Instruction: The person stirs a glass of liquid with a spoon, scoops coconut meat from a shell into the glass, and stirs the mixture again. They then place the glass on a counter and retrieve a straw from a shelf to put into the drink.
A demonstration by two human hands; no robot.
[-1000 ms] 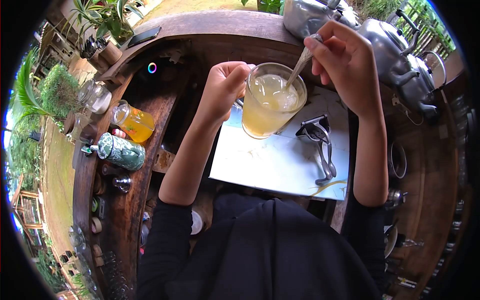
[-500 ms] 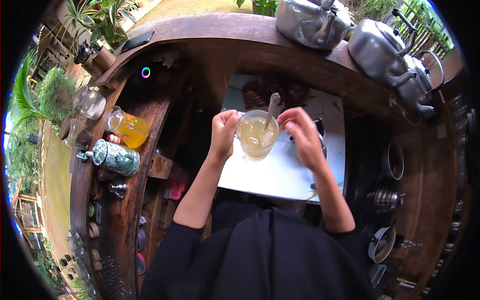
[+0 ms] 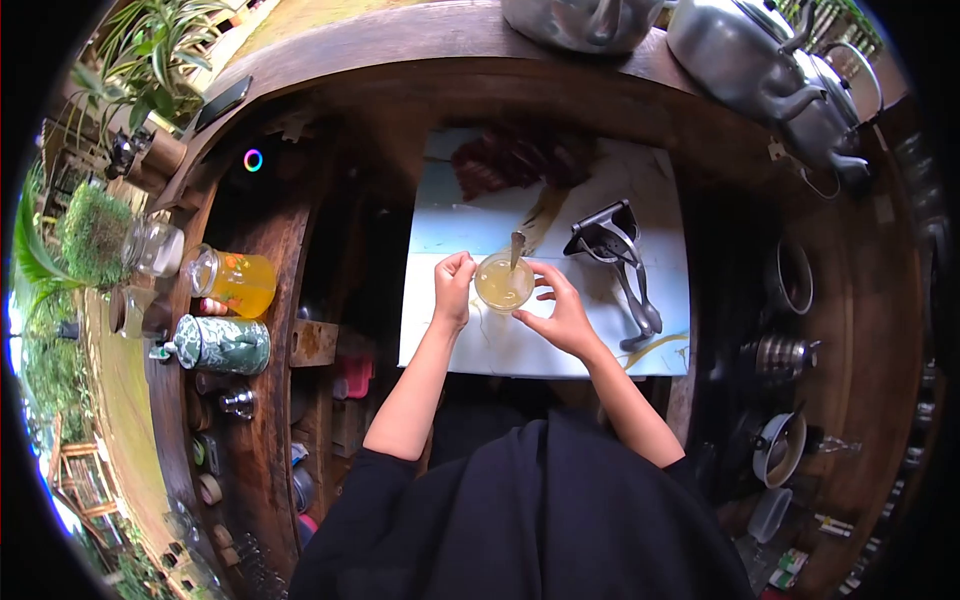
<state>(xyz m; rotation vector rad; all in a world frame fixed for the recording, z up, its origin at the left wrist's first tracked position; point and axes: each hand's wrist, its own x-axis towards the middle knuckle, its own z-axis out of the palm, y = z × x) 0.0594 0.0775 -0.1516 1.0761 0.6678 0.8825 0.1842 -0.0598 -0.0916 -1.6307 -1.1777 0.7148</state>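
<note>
A glass mug [image 3: 503, 294] of cloudy pale-yellow drink, with what looks like ice in it, is held over the white table [image 3: 560, 360]. A metal spoon [image 3: 517, 246] stands tilted in the drink, its handle above the rim. My left hand [image 3: 453, 290] is closed round the mug's handle side. On the opposite side, my right hand [image 3: 562, 315] curves its fingers and thumb against the glass. To the right of it, a metal hand juicer [image 3: 632, 275] lies on the tabletop. Something dark red [image 3: 510, 165], perhaps cloth or a bag, lies at the table's back.
Metal kettles [image 3: 735, 55] stand on the back ledge [image 3: 400, 38]. On the left shelf are a jar of orange liquid [image 3: 240, 283], a green-white enamel pitcher [image 3: 225, 345] and glass jars [image 3: 155, 245]. Pots [image 3: 780, 450] line the right side.
My right hand has gone from beside the spoon to the mug's side. The mug is lower, nearer the tabletop. My view has shifted, and the juicer now shows fully.
</note>
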